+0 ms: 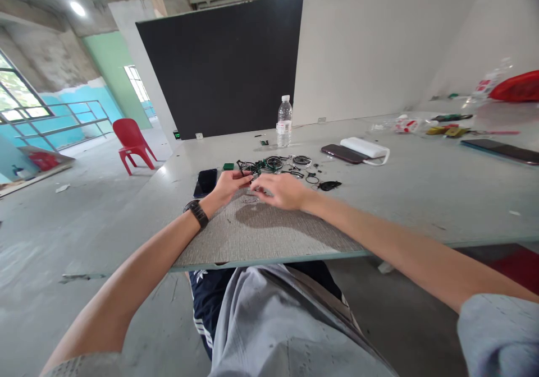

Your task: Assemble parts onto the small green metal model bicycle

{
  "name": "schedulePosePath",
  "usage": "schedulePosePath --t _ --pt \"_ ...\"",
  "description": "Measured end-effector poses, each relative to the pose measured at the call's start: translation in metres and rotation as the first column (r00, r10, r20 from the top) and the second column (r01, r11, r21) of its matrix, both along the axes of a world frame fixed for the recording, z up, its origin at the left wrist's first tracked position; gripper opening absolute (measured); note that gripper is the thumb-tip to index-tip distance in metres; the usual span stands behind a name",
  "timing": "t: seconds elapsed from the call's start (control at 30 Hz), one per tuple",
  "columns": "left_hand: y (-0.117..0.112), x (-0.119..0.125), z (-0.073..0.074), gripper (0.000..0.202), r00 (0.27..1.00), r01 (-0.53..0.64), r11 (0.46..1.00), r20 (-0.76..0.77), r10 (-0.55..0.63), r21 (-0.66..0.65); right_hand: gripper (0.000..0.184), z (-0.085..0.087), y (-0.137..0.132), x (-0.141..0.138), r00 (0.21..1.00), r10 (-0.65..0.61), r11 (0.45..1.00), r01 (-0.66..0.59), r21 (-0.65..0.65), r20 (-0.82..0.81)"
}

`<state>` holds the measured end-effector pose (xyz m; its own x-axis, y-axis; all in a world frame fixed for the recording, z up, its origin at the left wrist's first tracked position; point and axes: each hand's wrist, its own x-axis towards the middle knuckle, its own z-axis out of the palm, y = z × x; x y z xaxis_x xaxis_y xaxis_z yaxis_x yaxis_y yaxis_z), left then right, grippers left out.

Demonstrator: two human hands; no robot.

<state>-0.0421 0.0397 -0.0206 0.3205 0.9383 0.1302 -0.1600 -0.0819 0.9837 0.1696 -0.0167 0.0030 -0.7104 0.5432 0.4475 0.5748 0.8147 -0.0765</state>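
Grey and broad, the table (421,197) carries a small model bicycle kit that looks only partly assembled: the green frame (257,166) with one wheel (273,162) on it lies just beyond the hands, while a loose wheel (302,160), a ring (312,179) and a black part (329,185) lie apart to the right. The left hand (229,186) pinches the frame's near end; the right hand (281,191) is half curled beside it, and I cannot tell what it grips.
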Motion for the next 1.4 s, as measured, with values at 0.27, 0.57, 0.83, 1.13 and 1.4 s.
schedulePosePath --t 0.27,0.57,0.83,1.13,1.4 --pt "-0.003 0.002 0.000 0.030 0.997 -0.026 0.999 0.069 0.027 -0.025 0.039 -0.022 -0.025 -0.047 0.936 0.263 0.954 -0.289 0.083 0.234" --pt "-0.001 0.002 -0.004 0.040 0.998 -0.063 0.996 0.024 0.061 0.056 0.038 -0.024 -0.025 -0.044 0.954 0.251 0.963 -0.264 0.063 0.162" --pt "0.001 0.001 0.000 0.046 0.990 -0.077 0.984 -0.107 0.094 0.159 0.036 -0.029 -0.020 -0.056 0.952 0.262 0.962 -0.270 0.031 0.158" --pt "-0.003 0.000 0.001 0.042 0.990 -0.070 0.990 -0.117 0.085 0.123 0.024 -0.024 -0.016 -0.057 0.963 0.260 0.963 -0.255 -0.085 0.063" --pt "0.007 -0.003 0.004 0.029 0.963 -0.268 0.953 0.019 0.268 0.141 0.033 -0.025 -0.009 -0.048 0.999 0.023 0.992 -0.016 -0.127 0.049"
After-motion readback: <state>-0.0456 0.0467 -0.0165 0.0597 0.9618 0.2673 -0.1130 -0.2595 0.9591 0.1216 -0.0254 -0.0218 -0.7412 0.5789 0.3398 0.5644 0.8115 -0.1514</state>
